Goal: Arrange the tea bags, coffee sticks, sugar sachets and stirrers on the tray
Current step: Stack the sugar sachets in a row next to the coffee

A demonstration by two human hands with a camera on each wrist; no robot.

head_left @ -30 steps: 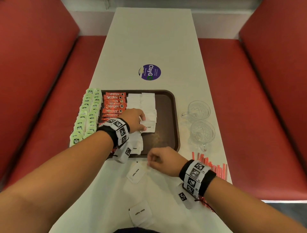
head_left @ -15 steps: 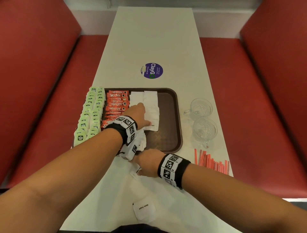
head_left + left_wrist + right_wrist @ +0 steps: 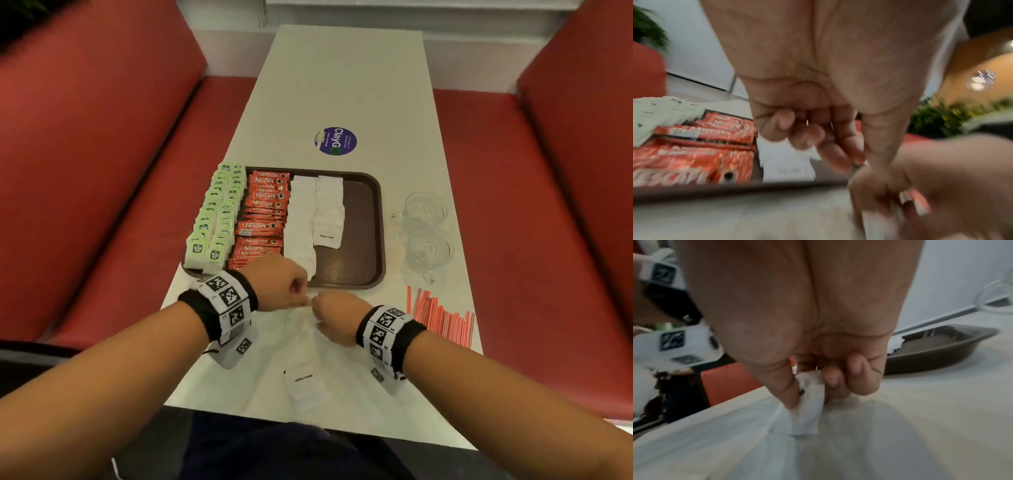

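Note:
The brown tray [image 3: 374,240] holds rows of green tea bags [image 3: 219,212], red coffee sticks [image 3: 263,212] and white sugar sachets [image 3: 317,212]. Just in front of it, over the table, my two hands meet. My right hand [image 3: 812,394] pinches a white sugar sachet [image 3: 807,412] between thumb and fingers, its lower end touching the table. My left hand [image 3: 861,160] is curled, thumb and forefinger pinching the same sachet's top edge against the right hand [image 3: 941,178]. Another sugar sachet [image 3: 305,387] lies near the table's front edge. Red-striped stirrers [image 3: 442,318] lie at the right.
Two glass cups [image 3: 424,209] [image 3: 430,250] stand right of the tray. A purple round sticker [image 3: 335,141] marks the table beyond it. Red bench seats flank the white table [image 3: 342,85] on both sides.
My left hand has come back off the tray's sachet row to the table in front. The right hand has lifted a sachet off the table and brought it up to the left.

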